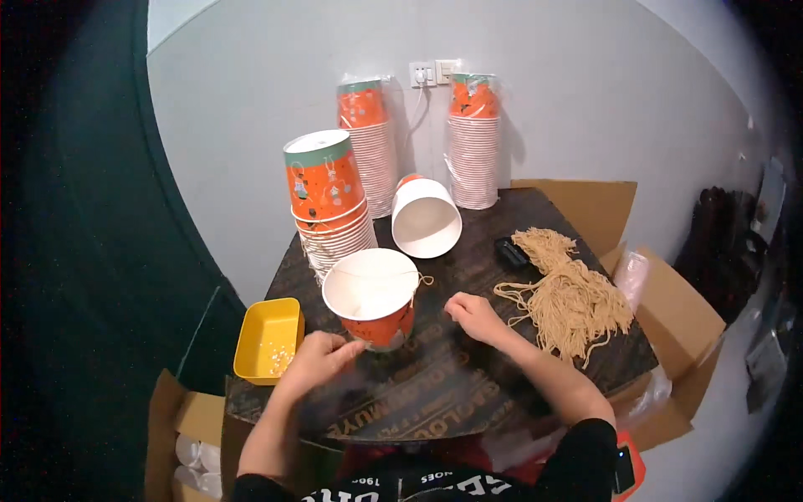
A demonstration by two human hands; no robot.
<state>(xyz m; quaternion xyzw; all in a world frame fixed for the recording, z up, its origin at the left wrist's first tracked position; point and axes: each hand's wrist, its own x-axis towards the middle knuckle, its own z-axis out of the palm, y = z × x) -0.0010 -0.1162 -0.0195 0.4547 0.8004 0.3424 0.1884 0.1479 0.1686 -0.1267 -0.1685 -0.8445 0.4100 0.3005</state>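
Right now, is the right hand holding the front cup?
No, the right hand is apart from the front cup, with dark table between them.

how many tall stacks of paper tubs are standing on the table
3: the left stack, the wrapped stack behind it, and the wrapped stack at the back right.

We count three cup stacks (pixel 326 188), their layers too tightly nested for us to number; one upright cup (pixel 385 328); at least one tipped cup (pixel 427 233); one tray (pixel 249 347); one string heap (pixel 579 309); one black gadget (pixel 512 253); two wall plates (pixel 446 70); one plug (pixel 421 76); at least two boxes (pixel 669 293); one counter (pixel 452 381); one left hand (pixel 319 361), one right hand (pixel 477 317).
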